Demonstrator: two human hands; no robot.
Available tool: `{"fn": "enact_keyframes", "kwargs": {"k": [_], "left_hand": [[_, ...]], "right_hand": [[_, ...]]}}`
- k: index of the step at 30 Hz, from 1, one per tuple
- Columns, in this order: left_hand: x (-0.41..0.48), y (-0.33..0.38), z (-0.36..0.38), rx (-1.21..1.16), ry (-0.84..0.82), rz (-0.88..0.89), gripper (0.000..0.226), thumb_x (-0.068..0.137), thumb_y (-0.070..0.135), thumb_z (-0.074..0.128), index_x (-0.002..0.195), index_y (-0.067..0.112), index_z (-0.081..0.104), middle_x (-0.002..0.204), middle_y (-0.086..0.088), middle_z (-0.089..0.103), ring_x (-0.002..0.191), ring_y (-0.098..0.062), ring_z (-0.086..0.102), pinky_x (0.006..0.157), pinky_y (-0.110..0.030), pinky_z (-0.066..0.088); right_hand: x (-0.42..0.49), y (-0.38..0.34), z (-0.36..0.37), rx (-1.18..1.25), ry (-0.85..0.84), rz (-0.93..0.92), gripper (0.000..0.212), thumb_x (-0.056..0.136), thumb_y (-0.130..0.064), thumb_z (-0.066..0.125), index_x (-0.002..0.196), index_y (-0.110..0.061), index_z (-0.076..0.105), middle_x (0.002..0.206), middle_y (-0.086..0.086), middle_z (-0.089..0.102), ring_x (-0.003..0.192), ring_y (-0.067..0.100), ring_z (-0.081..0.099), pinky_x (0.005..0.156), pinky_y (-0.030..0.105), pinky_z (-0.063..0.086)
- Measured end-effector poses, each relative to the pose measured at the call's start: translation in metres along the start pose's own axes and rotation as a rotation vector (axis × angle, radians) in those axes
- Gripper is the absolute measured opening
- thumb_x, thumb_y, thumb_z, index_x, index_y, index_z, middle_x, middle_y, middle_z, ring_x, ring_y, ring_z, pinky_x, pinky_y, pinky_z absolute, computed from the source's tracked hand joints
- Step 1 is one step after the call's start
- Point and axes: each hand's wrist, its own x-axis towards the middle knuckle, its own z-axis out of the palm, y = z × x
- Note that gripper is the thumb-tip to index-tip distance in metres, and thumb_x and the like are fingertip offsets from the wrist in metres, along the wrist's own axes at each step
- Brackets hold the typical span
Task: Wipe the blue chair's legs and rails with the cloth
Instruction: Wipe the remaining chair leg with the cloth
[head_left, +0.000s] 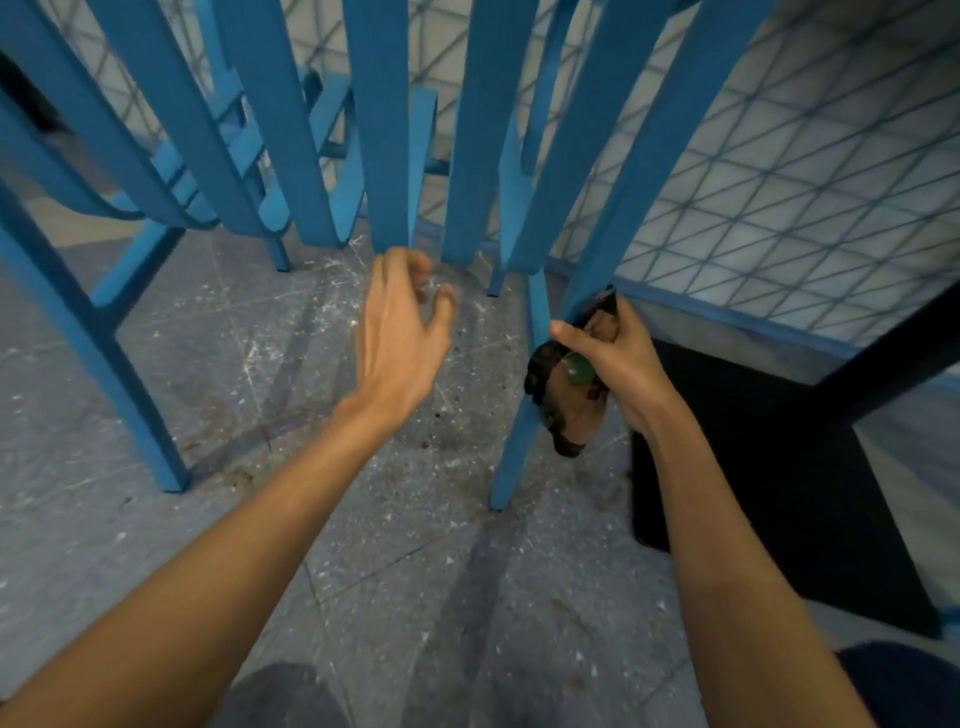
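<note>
A blue wooden chair (382, 130) fills the upper half of the head view, its slats and legs running down to the floor. My right hand (621, 358) grips a dark brown and green cloth (569, 402) wrapped round the chair's right leg (519, 441) about halfway down. My left hand (402, 332) hovers just below the lower end of a middle slat, fingers loosely curled and holding nothing. The foot of the right leg stands on the speckled floor.
More blue chair legs (130, 395) stand at the left. A wall of pale tiles (789, 182) rises at the right, with a dark table leg (883, 358) and a black mat (779, 493) beneath it. Grey speckled floor (311, 415) lies in the middle.
</note>
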Motion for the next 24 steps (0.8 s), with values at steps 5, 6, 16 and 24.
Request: {"fn": "enact_keyframes", "kwargs": {"k": [5, 6, 16, 24], "left_hand": [[-0.063, -0.012, 0.02, -0.254, -0.268, -0.381, 0.014, 0.093, 0.028, 0.057, 0.102, 0.018, 0.053, 0.095, 0.011, 0.057, 0.082, 0.0, 0.055, 0.073, -0.018, 0.049], [-0.078, -0.011, 0.025, -0.326, -0.375, -0.451, 0.02, 0.092, 0.033, 0.058, 0.107, 0.02, 0.054, 0.096, 0.012, 0.058, 0.085, 0.002, 0.055, 0.072, -0.015, 0.047], [-0.106, -0.049, 0.055, -0.659, -0.25, -1.123, 0.037, 0.086, 0.017, 0.065, 0.119, 0.016, 0.048, 0.102, -0.005, 0.061, 0.078, -0.013, 0.057, 0.062, -0.023, 0.048], [-0.047, -0.01, 0.103, -0.701, -0.244, -0.233, 0.075, 0.081, -0.002, 0.044, 0.147, 0.028, 0.029, 0.15, 0.0, 0.037, 0.136, -0.015, 0.038, 0.115, -0.035, 0.03]], "right_hand": [[-0.043, 0.044, -0.005, 0.267, 0.103, 0.464, 0.071, 0.058, -0.042, 0.086, 0.117, -0.013, 0.06, 0.112, 0.01, 0.069, 0.103, 0.027, 0.067, 0.091, 0.047, 0.052], [-0.05, 0.051, -0.001, 0.275, 0.094, 0.549, 0.066, 0.064, -0.041, 0.084, 0.117, -0.01, 0.06, 0.113, 0.014, 0.069, 0.101, 0.029, 0.067, 0.089, 0.048, 0.053], [-0.042, 0.038, 0.006, -0.067, 0.1, 0.413, 0.03, 0.095, -0.021, 0.057, 0.124, -0.019, 0.057, 0.118, 0.008, 0.065, 0.096, 0.02, 0.068, 0.07, 0.033, 0.055], [-0.018, 0.025, 0.021, -0.195, 0.104, -0.259, 0.021, 0.098, -0.016, 0.05, 0.115, -0.024, 0.061, 0.106, -0.015, 0.068, 0.104, 0.002, 0.063, 0.083, 0.018, 0.051]]}}
